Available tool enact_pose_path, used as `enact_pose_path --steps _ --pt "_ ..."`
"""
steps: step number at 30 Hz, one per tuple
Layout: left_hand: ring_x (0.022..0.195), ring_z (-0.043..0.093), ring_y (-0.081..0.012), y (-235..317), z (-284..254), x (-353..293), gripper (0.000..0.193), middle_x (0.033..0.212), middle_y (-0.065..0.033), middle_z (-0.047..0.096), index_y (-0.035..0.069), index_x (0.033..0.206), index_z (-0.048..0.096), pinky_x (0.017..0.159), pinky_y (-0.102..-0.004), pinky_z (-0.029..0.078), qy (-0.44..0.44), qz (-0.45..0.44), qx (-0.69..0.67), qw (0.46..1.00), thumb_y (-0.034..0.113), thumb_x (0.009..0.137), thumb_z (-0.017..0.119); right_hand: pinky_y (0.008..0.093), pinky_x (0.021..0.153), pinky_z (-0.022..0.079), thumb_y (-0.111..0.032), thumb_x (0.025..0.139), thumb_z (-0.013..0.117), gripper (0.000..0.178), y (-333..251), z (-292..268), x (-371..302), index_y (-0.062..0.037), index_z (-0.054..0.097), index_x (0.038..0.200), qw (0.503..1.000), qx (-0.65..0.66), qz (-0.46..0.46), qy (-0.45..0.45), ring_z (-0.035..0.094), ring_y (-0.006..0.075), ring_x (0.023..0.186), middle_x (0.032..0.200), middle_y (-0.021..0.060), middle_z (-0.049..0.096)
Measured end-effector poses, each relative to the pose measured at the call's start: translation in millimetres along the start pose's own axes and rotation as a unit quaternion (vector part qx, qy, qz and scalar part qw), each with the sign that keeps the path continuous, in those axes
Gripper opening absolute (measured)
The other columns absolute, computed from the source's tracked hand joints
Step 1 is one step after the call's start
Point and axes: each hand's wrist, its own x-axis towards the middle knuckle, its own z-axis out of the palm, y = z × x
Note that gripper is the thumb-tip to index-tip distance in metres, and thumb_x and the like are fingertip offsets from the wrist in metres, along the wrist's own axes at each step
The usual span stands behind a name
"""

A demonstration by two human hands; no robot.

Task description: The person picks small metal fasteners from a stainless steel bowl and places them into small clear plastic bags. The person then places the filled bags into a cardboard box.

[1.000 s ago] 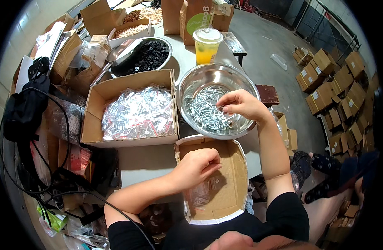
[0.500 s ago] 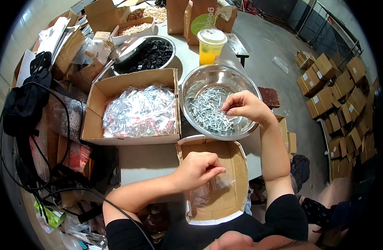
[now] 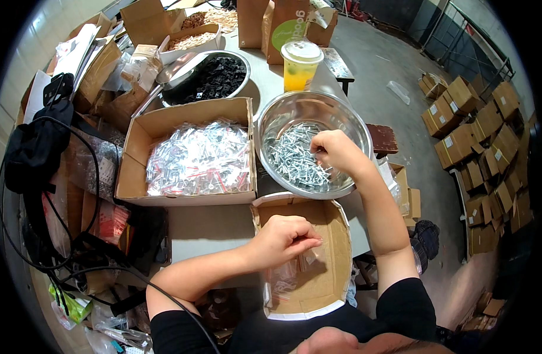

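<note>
A wide steel bowl (image 3: 356,127) holds a heap of silvery screws (image 3: 297,154). My right hand (image 3: 340,153) reaches over its right side, fingers curled together and pointing down at the heap; whatever is between the fingertips is hidden. Lower down, above a shallow cardboard tray (image 3: 327,289), my left hand (image 3: 284,238) pinches thumb against fingers. A small clear plastic bag (image 3: 310,258) hangs beneath that pinch. Other small clear bags (image 3: 283,282) lie in the left part of the tray.
Left of the bowl stands a cardboard box (image 3: 185,200) full of filled clear bags. Behind it, a steel bowl holds black parts (image 3: 218,76). A lidded cup of yellow drink (image 3: 299,66) stands just beyond the screw bowl. A black cable (image 3: 123,268) crosses near my left arm.
My right hand has dipped slightly lower and left into the screw bowl, its fingers now more curled under. My left hand has barely moved, staying above the tray with the bag.
</note>
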Motion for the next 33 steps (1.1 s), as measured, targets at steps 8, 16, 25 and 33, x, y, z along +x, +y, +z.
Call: enact_pose_path --steps 8,16,25,33 --pt "0.067 0.058 -0.0126 -2 -1 3 0.015 0.074 -0.0075 0.061 0.000 0.091 0.071 0.060 -0.0275 0.046 0.057 -0.012 -0.076 0.995 0.014 0.085 0.072 0.0425 0.072 0.049 0.004 0.067 0.066 0.016 1 5 -2 -0.0013 0.059 0.081 0.997 -0.045 -0.013 -0.056 0.060 0.0370 0.082 0.083 0.0158 0.061" --pt "0.090 0.061 -0.0146 -6 -5 3 0.014 0.105 -0.0099 0.064 0.001 0.078 0.068 0.077 -0.0283 0.049 0.020 0.002 -0.131 0.991 0.011 0.083 0.075 0.0259 0.066 0.046 0.010 0.066 0.061 0.012 -25 -23 -10 0.0020 0.060 0.075 0.957 0.279 0.065 -0.045 0.057 0.0132 0.071 0.076 0.0039 0.060" --pt "0.089 0.057 -0.0077 1 -13 4 0.030 0.090 -0.0022 0.064 0.002 0.091 0.060 0.080 -0.0280 0.048 0.019 -0.165 -0.144 0.976 0.024 0.082 0.078 0.0321 0.072 0.049 0.005 0.064 0.065 0.014 -99 -47 -38 -0.0024 0.059 0.074 0.952 0.255 -0.132 -0.110 0.061 0.0240 0.082 0.085 0.0077 0.059" --pt "0.084 0.062 -0.0176 -15 1 5 0.025 0.089 -0.0117 0.065 -0.002 0.096 0.061 0.075 -0.0323 0.049 0.073 -0.065 -0.123 0.988 0.013 0.080 0.072 0.0366 0.076 0.050 0.002 0.070 0.072 0.017 -121 -36 -59 -0.0043 0.064 0.084 0.950 0.177 -0.234 -0.110 0.061 0.0286 0.088 0.093 0.0089 0.060"
